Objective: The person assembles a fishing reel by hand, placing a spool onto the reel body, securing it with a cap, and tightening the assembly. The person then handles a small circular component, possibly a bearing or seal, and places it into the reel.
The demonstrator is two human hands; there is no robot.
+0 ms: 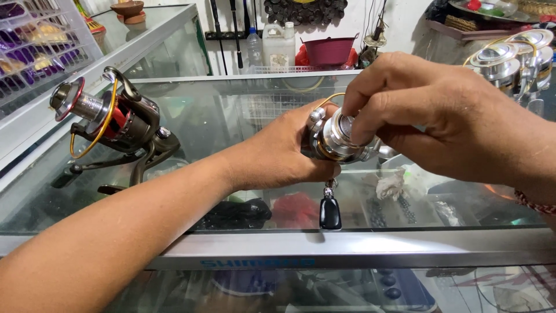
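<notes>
Head view, looking down on a glass display counter (191,116) with a metal front rail. The left hand (284,153) comes in from the lower left, forearm laid across the glass, and is wrapped around the body of a silver spinning reel (336,142), held just above the counter near its middle. Fingers closed on the reel from the far side, thumb toward the viewer. The right hand (423,113) reaches in from the right and sits over the top of the same reel; its fingertips (360,134) pinch the spool end, thumb and forefinger closed on the silver knob there. A thin gold bail wire arcs up from the reel between the two hands. Below the left hand the reel's handle hangs down, ending in a black knob (330,213) that dangles just over the front rail. On the glass well to the left rests a second reel, dark grey with red and gold trim (113,119), lying on its side, untouched. At the far right, behind the right hand, stand more silver reels (509,58), partly hidden. Against the back wall sit a maroon basin (328,51) and a white jug (278,45). Goods under the glass are too blurred to tell.
</notes>
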